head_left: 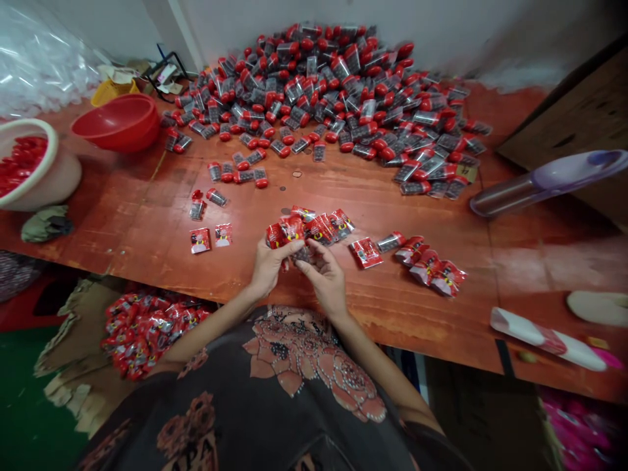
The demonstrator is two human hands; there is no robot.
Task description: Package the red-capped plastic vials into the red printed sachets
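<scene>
At the left edge of the frame we see a white tub (63, 163) filled with small red pieces (23, 160), and in the upper left a red bowl (118, 121) beside a yellow basket (115, 90). In the lower left, torn cardboard (81, 314) stands around a heap of shiny red packets (147, 330). Across the top we have a big pile of red-capped tubes (314, 91), clear-sided, with dark bits inside.

Near the centre, our left hand (265, 267) pinches a red packet (293, 227) — its thumb lies along the lower edge, and the packet rises above the fingers. Our right hand (324, 273) has its thumb and fingertips drawn close on a dark little tube (301, 254), just below the packet and between the two hands; the fingers partly hide it. More packets (330, 226) lie just beyond the fingertips.
</scene>
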